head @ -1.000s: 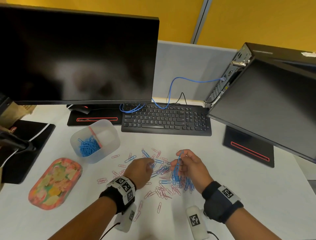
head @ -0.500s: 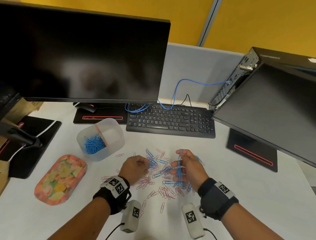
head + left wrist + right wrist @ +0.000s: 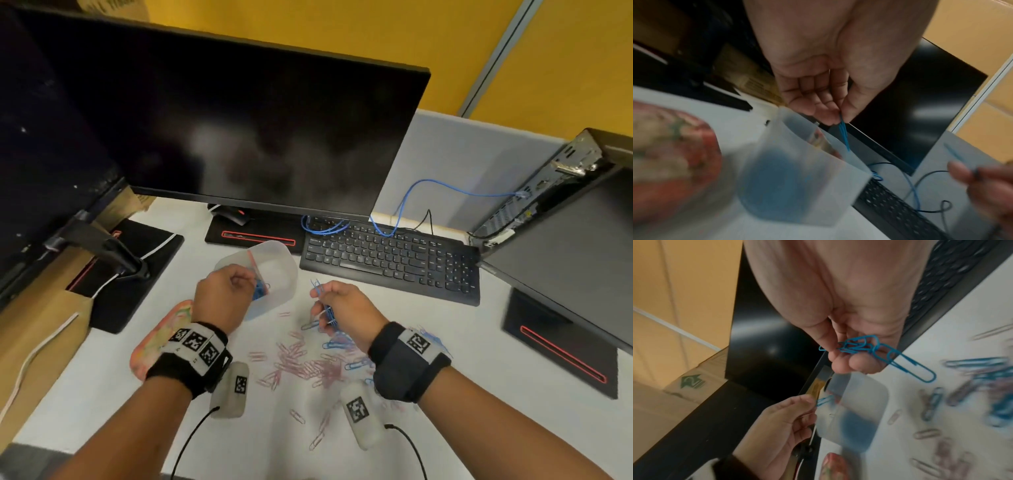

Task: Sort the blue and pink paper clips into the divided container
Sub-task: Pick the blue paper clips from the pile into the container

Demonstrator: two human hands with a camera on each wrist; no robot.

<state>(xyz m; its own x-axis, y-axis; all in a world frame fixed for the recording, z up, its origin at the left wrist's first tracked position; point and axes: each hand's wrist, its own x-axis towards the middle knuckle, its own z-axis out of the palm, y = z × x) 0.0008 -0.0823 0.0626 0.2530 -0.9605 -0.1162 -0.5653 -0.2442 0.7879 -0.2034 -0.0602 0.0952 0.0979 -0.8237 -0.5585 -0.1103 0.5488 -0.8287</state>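
Observation:
A translucent divided container (image 3: 279,265) stands left of the keyboard, with blue clips heaped in its left compartment (image 3: 777,186). My left hand (image 3: 251,284) hovers over that compartment and pinches a few blue paper clips (image 3: 843,135) between thumb and fingertips. Just right of the container, my right hand (image 3: 322,303) is raised and grips a tangled bunch of blue clips (image 3: 863,347), one dangling lower (image 3: 909,369). Loose pink and blue clips (image 3: 308,366) lie scattered on the white table below both hands.
A black keyboard (image 3: 390,260) lies behind the clips, under a large monitor (image 3: 239,137). A floral tray (image 3: 154,342) sits by my left wrist. A tilted computer case (image 3: 565,257) with a blue cable (image 3: 445,186) stands right; a monitor stand (image 3: 130,274) left.
My left hand has left the clip pile and moved left and back over the container, carrying blue clips. The right hand keeps its bunch and has risen slightly.

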